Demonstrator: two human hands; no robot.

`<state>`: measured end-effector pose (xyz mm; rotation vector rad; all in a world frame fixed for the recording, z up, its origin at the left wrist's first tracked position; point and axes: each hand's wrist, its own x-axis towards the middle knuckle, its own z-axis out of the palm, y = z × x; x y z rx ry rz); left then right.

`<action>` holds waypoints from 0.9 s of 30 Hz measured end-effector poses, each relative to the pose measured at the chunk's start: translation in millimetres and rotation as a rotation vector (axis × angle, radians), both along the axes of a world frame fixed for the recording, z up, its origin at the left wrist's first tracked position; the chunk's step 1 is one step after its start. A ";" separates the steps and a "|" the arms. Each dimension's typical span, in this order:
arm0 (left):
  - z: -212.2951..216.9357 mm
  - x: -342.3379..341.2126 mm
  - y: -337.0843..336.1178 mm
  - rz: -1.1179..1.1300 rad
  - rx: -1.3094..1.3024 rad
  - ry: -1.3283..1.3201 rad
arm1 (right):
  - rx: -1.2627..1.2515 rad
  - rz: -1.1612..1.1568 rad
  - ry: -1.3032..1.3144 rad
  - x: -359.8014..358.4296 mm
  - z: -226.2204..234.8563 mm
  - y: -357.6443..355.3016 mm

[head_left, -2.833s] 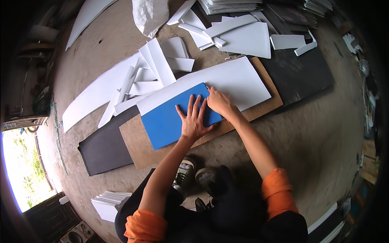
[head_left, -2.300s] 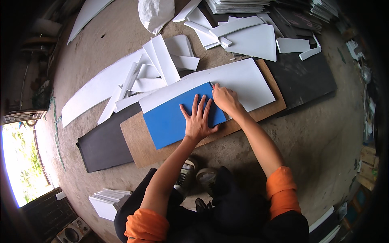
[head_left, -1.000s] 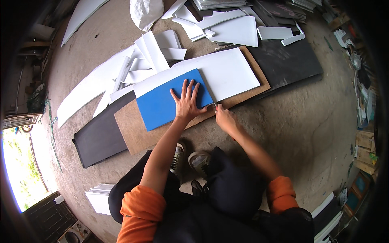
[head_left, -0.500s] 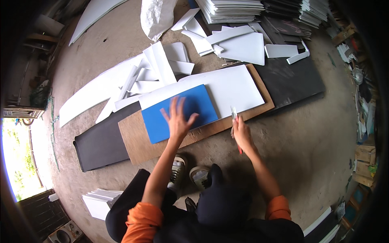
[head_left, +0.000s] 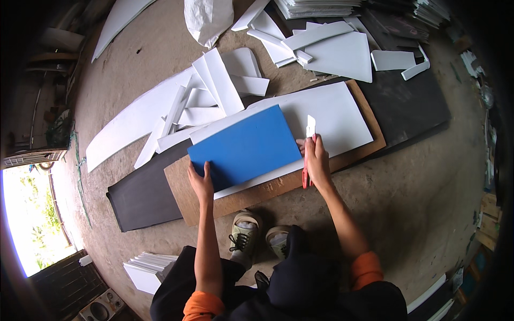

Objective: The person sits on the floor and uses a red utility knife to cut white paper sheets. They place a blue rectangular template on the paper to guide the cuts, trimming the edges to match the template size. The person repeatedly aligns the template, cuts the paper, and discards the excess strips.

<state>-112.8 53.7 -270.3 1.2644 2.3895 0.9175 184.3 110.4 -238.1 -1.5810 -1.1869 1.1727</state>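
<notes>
Blue sheet (head_left: 245, 147) lying flat and slightly tilted on a large white sheet (head_left: 332, 115), itself on a brown board (head_left: 198, 200) laid over black mats (head_left: 142, 195) on the concrete floor (head_left: 407, 214); left hand (head_left: 201, 183) at the blue sheet's near-left corner, fingers closed over its edge, thumb on the upper face; right hand (head_left: 317, 160) at the sheet's right edge, grip clamped around a red-handled utility knife (head_left: 307, 155), pale blade end pointing away from the body over the white sheet, red handle running back under the palm; fingertips of the right hand touching or just beside the blue sheet's right edge, cannot tell which; both forearms entering from below, orange cuffs at the elbows; pair of pale sneakers (head_left: 257, 241) just below the brown board's near edge; loose white offcuts (head_left: 209, 91) heaped beyond the blue sheet to the left; more white pieces (head_left: 342, 53) farther up; white sack (head_left: 206, 18) at the top; stack of white sheets (head_left: 144, 265) low on the left, near the knee.
</notes>
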 end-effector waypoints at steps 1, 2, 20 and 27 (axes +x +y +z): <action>2.9 -1.4 7.1 -0.014 0.005 0.019 | 0.005 0.017 0.006 0.3 -1.2 6.2; 5.2 -4.3 16.4 -0.026 0.011 0.037 | -0.004 0.017 0.008 -2.4 2.5 12.4; -9.2 -15.4 52.8 -0.035 -0.037 0.055 | 0.189 0.264 -0.266 -6.9 -19.3 151.2; -16.5 -1.2 -1.8 0.002 -0.058 0.003 | 0.238 0.208 -0.265 6.5 -14.2 102.8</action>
